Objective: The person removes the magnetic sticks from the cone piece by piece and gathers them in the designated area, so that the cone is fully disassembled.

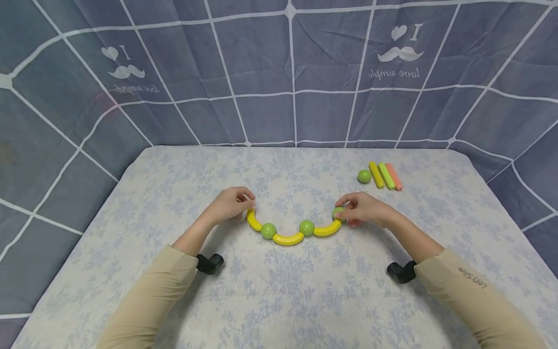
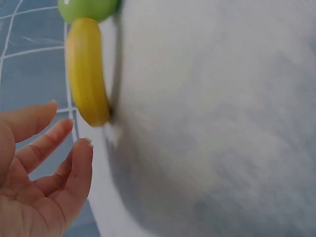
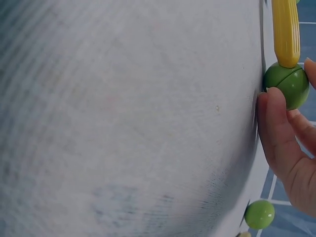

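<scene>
A chain of curved yellow pieces (image 1: 288,239) and green balls (image 1: 307,228) lies in a U-shaped arc on the table. Its right end is another green ball (image 3: 287,85), which my right hand (image 1: 365,208) pinches between thumb and fingers, against the tip of a yellow piece (image 1: 328,229). At the left end, my left hand (image 1: 231,203) is beside the free tip of a curved yellow piece (image 2: 88,71). The left wrist view shows those fingers loosely bent, with a gap between them and the piece. A green ball (image 1: 268,230) joins that piece to the middle one.
Toward the back right lie a loose green ball (image 1: 364,176) and three sticks side by side: yellow (image 1: 376,175), light green (image 1: 386,176) and pink-orange (image 1: 394,177). A pale flowered cloth covers the table (image 1: 279,300). Blue-grey checked curtains (image 1: 261,63) hang behind and at the sides.
</scene>
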Demonstrator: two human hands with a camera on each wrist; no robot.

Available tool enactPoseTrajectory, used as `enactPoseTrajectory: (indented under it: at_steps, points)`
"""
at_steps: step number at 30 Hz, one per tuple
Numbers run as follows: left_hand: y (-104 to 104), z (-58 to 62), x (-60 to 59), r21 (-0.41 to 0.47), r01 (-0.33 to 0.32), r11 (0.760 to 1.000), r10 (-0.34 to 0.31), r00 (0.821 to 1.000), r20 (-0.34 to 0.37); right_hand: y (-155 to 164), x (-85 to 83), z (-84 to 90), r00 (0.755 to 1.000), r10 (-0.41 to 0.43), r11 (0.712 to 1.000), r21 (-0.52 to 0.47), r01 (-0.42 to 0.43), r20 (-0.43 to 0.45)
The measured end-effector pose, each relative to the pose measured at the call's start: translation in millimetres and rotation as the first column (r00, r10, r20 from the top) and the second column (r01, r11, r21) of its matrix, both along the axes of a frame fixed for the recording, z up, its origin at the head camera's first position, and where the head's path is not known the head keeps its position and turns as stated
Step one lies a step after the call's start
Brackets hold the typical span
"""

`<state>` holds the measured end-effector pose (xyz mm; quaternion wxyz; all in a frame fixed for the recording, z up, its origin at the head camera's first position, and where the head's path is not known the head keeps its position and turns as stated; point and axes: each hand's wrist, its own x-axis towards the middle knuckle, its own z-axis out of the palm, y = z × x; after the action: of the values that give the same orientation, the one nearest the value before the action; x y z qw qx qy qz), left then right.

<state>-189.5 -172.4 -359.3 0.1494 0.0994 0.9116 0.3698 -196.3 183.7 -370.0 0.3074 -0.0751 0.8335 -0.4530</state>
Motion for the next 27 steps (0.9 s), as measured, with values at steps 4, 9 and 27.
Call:
enactPoseTrajectory:
  at_steps: [4,9,27]
  points:
    - [10.3,5.7,-0.4,0.006,0.031,1.0,-0.03,0.997,-0.074,0.7,1.5,1.6,1.0,0.002,1.0,-0.019,-0.002,0.005]
    - [30.6,9.4,0.0,0.04,0.124,0.991,-0.12,0.988,-0.093,2.4,1.7,2.6,1.0,0.007,0.999,-0.045,-0.007,0.014]
    - [134.2,-6.2,6.4,0.177,0.398,0.9,-0.403,0.915,-0.013,5.9,1.7,2.8,0.999,0.006,0.995,-0.105,-0.002,0.041]
